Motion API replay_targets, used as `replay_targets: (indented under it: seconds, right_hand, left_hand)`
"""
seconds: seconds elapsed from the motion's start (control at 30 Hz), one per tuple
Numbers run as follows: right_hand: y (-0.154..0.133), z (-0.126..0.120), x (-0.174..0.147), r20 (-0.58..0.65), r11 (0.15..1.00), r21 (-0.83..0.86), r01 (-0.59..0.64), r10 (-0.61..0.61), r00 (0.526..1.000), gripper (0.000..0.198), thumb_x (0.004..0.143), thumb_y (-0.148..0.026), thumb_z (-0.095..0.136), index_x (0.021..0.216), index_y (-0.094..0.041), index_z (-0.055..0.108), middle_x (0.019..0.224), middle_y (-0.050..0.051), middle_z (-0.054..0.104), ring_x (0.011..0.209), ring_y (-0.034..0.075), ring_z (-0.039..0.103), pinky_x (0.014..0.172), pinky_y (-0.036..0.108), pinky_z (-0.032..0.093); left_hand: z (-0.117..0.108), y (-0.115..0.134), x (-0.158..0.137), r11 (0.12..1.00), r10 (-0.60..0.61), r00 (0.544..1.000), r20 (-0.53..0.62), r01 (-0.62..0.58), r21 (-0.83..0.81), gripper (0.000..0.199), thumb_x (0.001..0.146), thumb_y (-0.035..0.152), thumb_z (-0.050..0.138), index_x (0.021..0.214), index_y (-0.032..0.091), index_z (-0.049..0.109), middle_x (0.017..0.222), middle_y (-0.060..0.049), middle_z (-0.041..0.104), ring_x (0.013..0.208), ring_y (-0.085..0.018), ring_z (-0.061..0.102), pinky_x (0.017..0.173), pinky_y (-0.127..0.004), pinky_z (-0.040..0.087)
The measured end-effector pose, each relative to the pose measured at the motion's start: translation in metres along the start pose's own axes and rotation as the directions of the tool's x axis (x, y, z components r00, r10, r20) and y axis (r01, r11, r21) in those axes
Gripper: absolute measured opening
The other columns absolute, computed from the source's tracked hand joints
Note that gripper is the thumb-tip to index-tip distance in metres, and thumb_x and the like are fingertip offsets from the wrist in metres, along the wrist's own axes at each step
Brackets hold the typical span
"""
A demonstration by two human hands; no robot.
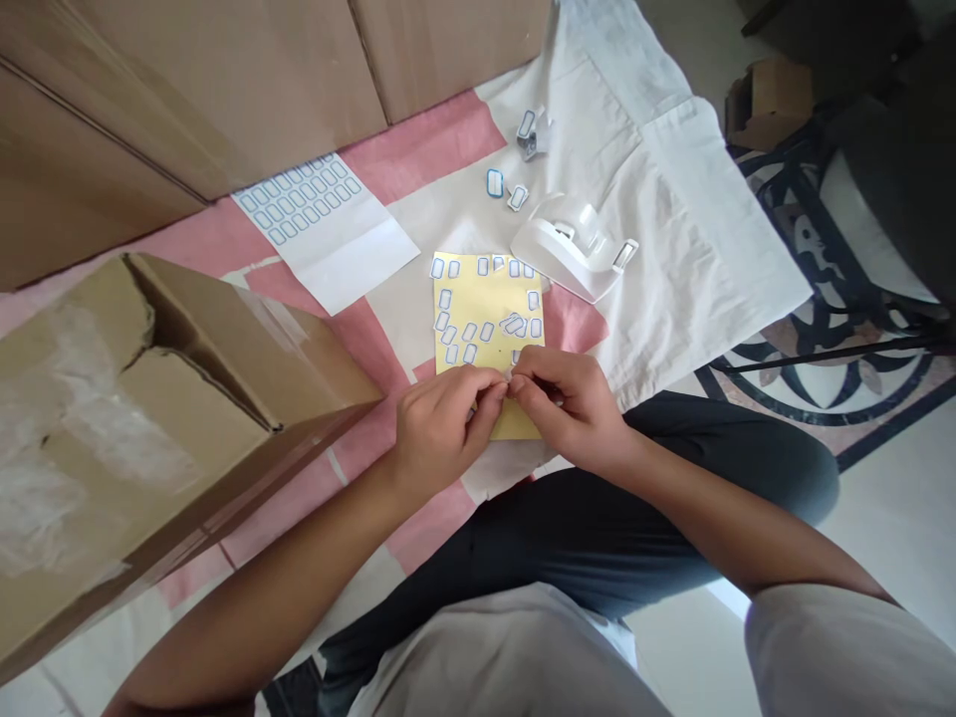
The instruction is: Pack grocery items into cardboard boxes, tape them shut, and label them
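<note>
Head view: A person (538,647) in dark trousers (553,528) sits with a leg folded, both hands brought together over the near part of a yellow sheet (489,291) laid on a pink-and-white cloth (422,147). The left hand (446,423) and the right hand (574,403) each press thumb and forefinger together, their tips meeting or nearly so; whatever lies between is too small and too covered to make out, though so fine a pinch suggests something slight that a whole palm would hide. Small blue-edged labels (487,332) line the yellow sheet's far edge and parts of both sides, with a looser cluster at left of centre and a few overlapping at right. The sheet lies straight ahead, apparently so that both hands reach it equally well. At its far right corner rests a white tape dispenser (547,249), likely put there for the right hand's easy reach, a small piece (625,255) at its right end. Beyond lie two loose labels (495,183). At far left, well apart from the hands, is a white page (362,261) printed with rows of similar outlines; a cardboard box (314,358) at left and larger cartons (224,90) behind border the cloth.
</note>
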State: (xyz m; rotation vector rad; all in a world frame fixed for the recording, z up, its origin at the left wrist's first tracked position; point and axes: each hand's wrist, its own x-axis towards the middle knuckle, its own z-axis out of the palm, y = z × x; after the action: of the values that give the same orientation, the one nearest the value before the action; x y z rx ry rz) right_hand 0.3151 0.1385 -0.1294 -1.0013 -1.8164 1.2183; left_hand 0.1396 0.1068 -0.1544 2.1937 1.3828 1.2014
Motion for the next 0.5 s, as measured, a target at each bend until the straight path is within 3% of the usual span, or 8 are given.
replay_targets:
  seconds: [0.27, 0.5]
  right_hand:
    - [0.0001, -0.0002, 0.0003, -0.002, 0.999, 0.02, 0.032, -0.032, 0.999, 0.023, 0.091, -0.013, 0.055, 0.069, -0.018, 0.053, 0.064, -0.004, 0.047, 0.056, 0.007, 0.039, 0.054, 0.023, 0.033]
    - [-0.0012, 0.0009, 0.0, -0.005, 0.983, 0.126, -0.136, 0.137, 0.991, 0.022, 0.087, -0.019, 0.059, 0.067, -0.018, 0.053, 0.062, -0.004, 0.046, 0.056, 0.008, 0.039, 0.051, 0.024, 0.031]
  left_hand:
    - [-0.0002, 0.001, 0.0012, 1.0, -0.011, 1.0, -0.007, 0.011, -0.01, 0.009, 0.099, 0.019, 0.057, 0.09, 0.02, 0.059, 0.072, 0.004, 0.068, 0.055, -0.008, 0.054, 0.056, -0.023, 0.041]
    - [0.0009, 0.001, 0.0002, 0.999, 0.038, 0.999, -0.003, -0.038, 0.028, 0.006, 0.098, 0.018, 0.058, 0.093, 0.02, 0.061, 0.077, 0.002, 0.073, 0.06, -0.01, 0.063, 0.058, -0.024, 0.043]
